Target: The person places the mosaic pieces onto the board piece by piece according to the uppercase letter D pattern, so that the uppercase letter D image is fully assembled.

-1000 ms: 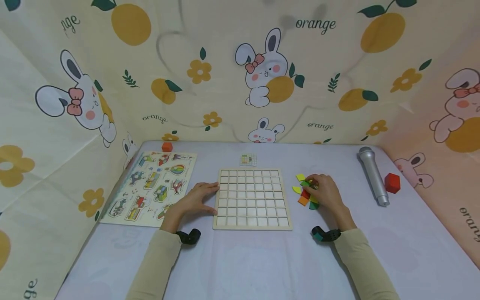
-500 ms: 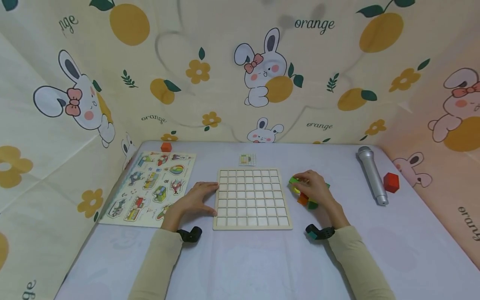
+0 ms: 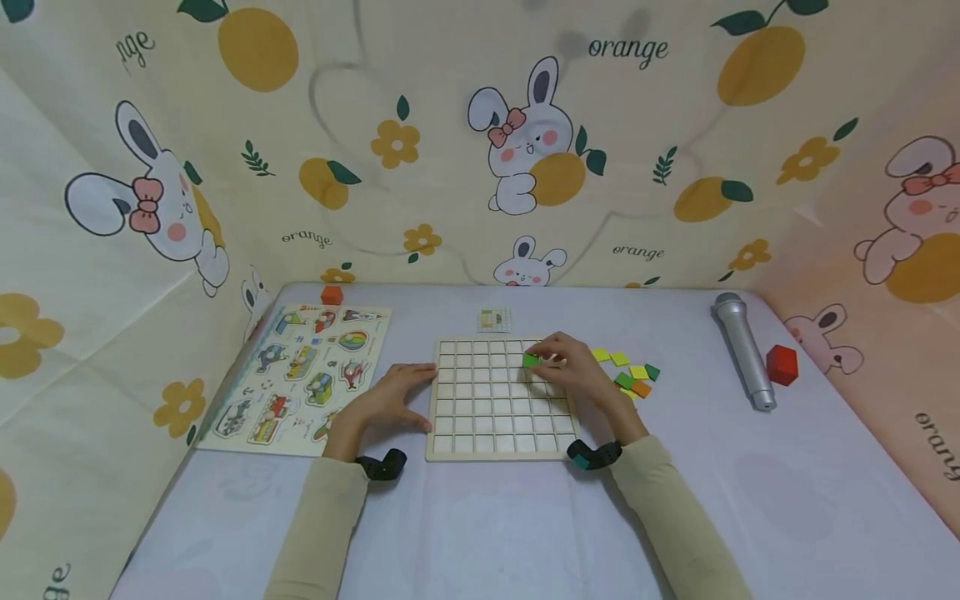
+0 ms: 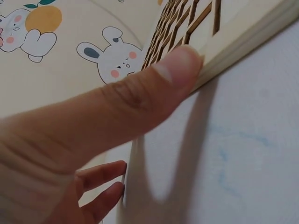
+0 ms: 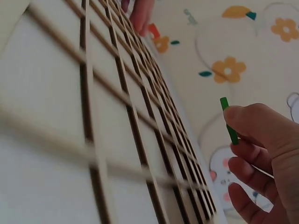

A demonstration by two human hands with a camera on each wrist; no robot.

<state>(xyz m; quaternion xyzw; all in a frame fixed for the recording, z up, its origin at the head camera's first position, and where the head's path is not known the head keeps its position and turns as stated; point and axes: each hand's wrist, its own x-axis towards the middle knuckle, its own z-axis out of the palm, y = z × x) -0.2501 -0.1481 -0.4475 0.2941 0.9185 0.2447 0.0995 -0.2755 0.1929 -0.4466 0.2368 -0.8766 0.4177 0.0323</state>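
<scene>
In the head view a wooden grid board with bare white cells lies on the table. My left hand rests against its left edge, fingers spread and gripping nothing. In the left wrist view the thumb touches the board's side. Above the board's upper right part, my right hand pinches a small green tile. The right wrist view shows this thin green tile on edge between thumb and fingers, held off the grid. To the right of the board lie several loose yellow, green and orange tiles.
A small patterned card lies behind the board. On the left is a picture puzzle sheet with an orange block behind it. A silver microphone and a red block stand at the right.
From the tile pile, my right hand has taken the green tile and moved left over the board. The loose tiles have shifted and spread. My left hand stays at the board's edge.
</scene>
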